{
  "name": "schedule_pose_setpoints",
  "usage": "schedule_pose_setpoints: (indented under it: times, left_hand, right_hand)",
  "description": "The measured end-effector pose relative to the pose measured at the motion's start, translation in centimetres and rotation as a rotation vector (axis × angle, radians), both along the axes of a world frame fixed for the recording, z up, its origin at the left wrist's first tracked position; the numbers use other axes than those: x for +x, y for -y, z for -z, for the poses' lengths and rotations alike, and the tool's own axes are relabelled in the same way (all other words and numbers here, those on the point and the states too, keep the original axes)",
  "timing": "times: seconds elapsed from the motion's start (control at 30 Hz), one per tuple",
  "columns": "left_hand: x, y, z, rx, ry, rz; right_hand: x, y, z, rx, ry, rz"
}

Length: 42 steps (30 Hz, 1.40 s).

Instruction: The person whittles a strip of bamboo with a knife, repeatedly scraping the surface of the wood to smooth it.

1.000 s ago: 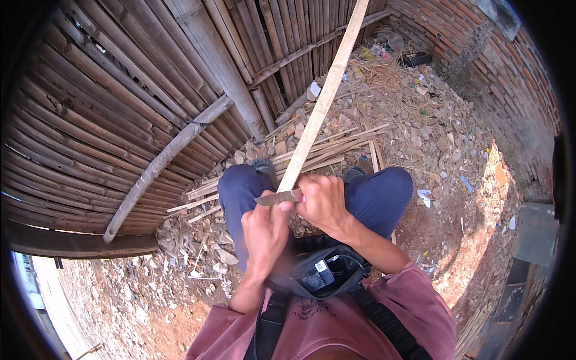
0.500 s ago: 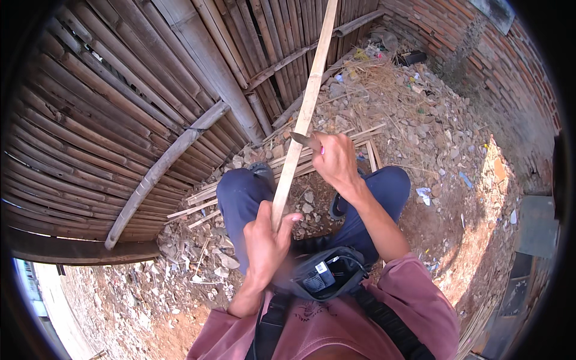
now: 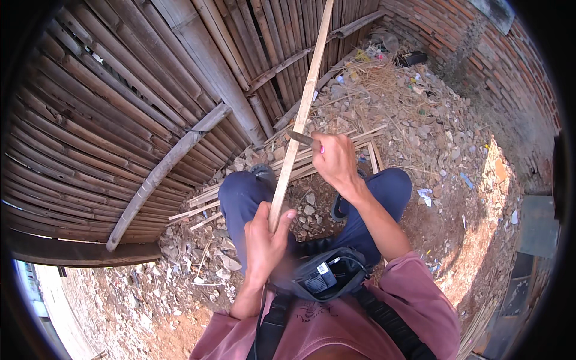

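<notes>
A long pale bamboo strip (image 3: 305,109) slants up and away from me, its far end running out of the top of the picture. Its near end sits in my left hand (image 3: 264,240), whose fingers wrap round it with the thumb along the side. My right hand (image 3: 336,161) is closed on a knife (image 3: 301,138); the handle is mostly hidden by the fingers. The dark blade lies across the strip, touching or nearly touching it, partway along its length.
Several cut bamboo strips (image 3: 303,166) lie on the rubble ground between and beyond my bent knees. A bamboo wall (image 3: 138,102) rises at the left, a brick wall (image 3: 480,60) at the far right. An open black pouch (image 3: 324,275) rests at my waist.
The strip appears narrower, turned slightly in my left hand, and my left thumb lies closer against it. The knife blade has shifted slightly and still crosses the strip.
</notes>
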<state>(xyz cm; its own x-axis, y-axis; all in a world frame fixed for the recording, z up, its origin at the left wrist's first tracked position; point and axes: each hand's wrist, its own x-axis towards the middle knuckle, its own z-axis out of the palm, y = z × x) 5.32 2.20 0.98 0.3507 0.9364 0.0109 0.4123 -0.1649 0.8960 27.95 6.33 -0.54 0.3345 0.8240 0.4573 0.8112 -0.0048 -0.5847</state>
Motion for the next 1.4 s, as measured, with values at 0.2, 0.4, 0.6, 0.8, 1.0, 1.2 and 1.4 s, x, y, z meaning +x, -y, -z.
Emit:
schedule_pose_setpoints:
  times: [0.2,0.4,0.6,0.8,1.0,1.2,1.4]
  left_hand:
    - [0.9,-0.5,-0.1,0.022,0.021,0.065]
    - [1.1,-0.5,0.3,0.079,-0.025,0.069]
    - [1.1,-0.4,0.3,0.138,-0.045,0.027]
    - [0.6,0.2,0.2,0.119,-0.104,0.068]
    - [0.5,0.2,-0.6,0.079,-0.115,0.037]
    - [-0.8,-0.8,-0.2,0.116,-0.134,0.039]
    - [-0.7,-0.4,0.6,0.132,-0.108,0.016]
  right_hand:
    - [-3.9,4.5,1.3,-0.134,-0.011,-0.256]
    - [-5.0,4.6,1.7,-0.189,0.009,-0.265]
    - [-5.3,3.9,2.3,-0.178,0.055,-0.214]
    - [-1.7,1.2,3.2,-0.099,0.044,-0.026]
    - [1.3,-1.6,3.0,-0.013,0.076,0.009]
    - [0.8,-2.0,2.1,-0.013,0.036,-0.027]
    - [-1.5,-1.4,1.5,0.000,0.063,-0.109]
